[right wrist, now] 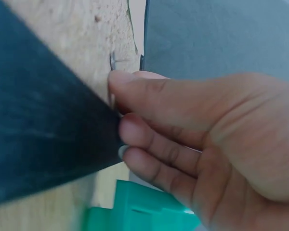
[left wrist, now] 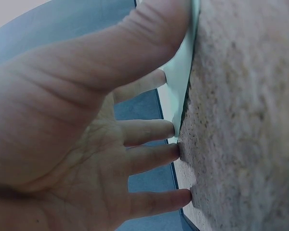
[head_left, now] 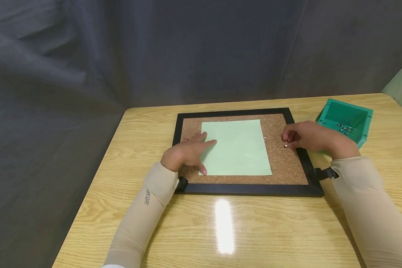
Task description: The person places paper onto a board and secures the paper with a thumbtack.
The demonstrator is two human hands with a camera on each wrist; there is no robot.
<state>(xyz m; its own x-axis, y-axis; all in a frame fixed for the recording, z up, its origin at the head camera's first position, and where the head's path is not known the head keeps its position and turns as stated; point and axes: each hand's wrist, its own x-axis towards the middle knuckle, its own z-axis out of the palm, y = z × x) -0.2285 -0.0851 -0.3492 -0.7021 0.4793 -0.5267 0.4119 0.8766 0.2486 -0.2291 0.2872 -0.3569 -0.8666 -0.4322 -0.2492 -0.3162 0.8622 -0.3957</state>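
Observation:
My left hand (head_left: 191, 152) lies spread over the left edge of a pale green sheet of paper (head_left: 238, 149), with thumb and index finger on the sheet. In the left wrist view, other fingertips (left wrist: 178, 151) touch the cork just past the paper's edge. The sheet rests on a black-framed cork board (head_left: 281, 169). Over the board's right side, my right hand (head_left: 308, 137) has its fingers curled and holds a shiny thumbtack (head_left: 286, 146) at the thumb tip. The right wrist view shows the tack's thin pin (right wrist: 120, 60) sticking out from the cork side.
To the right of the board, a green bin (head_left: 351, 111) holds several small shiny tacks. A tiny white object (head_left: 264, 138) is at the paper's right edge. Beneath everything is a wooden table (head_left: 271, 230), with a dark curtain (head_left: 204, 52) behind.

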